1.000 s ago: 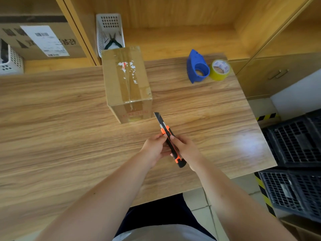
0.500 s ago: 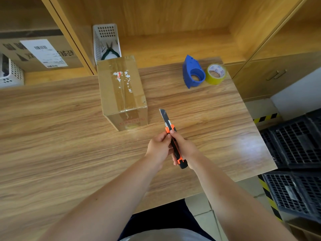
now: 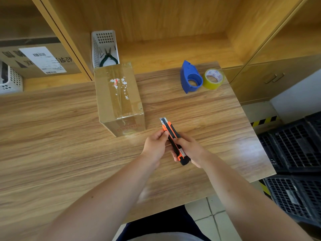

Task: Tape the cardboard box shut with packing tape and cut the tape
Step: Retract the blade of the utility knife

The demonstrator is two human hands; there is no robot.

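Two hands (image 3: 173, 146), plastic knife (image 3: 173, 140), taped cardboard box (image 3: 118, 94)

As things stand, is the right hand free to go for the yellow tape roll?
Probably not yet. The right hand is wrapped around the utility knife, which the left hand also touches. The table stretch toward the yellow tape roll looks open.
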